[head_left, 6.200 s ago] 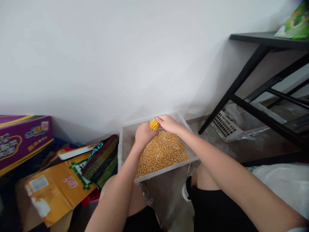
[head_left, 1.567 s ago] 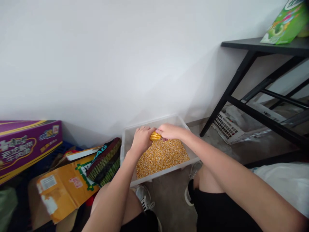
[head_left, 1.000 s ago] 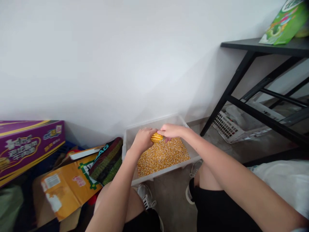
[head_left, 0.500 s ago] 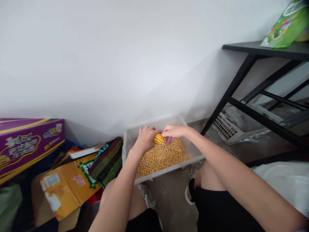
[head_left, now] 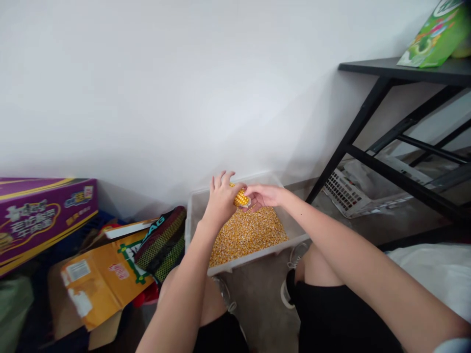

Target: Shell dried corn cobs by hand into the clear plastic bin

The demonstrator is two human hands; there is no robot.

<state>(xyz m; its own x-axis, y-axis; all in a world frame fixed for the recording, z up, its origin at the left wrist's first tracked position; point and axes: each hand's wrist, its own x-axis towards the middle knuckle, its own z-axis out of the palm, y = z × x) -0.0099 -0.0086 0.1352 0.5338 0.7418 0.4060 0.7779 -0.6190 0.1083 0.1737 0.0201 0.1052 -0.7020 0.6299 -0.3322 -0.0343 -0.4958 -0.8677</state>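
Your left hand (head_left: 222, 201) has its fingers fanned apart, palm side pressed against a short piece of corn cob (head_left: 241, 198), while your right hand (head_left: 264, 196) curls in from the other side, so the cob is held between them. The cob sits above the back of a clear plastic bin (head_left: 253, 175), just inside the rear rim and over loose corn kernels (head_left: 247, 238). Bare bin floor shows between the kernels and the side walls. A mesh bag (head_left: 162, 243) lies just beside the bin's left wall, so you have little room on that side. To the right, concrete floor (head_left: 331, 230) opens out toward a black metal counter (head_left: 405, 66). Behind the bin, a white wall (head_left: 147, 98) stands close.
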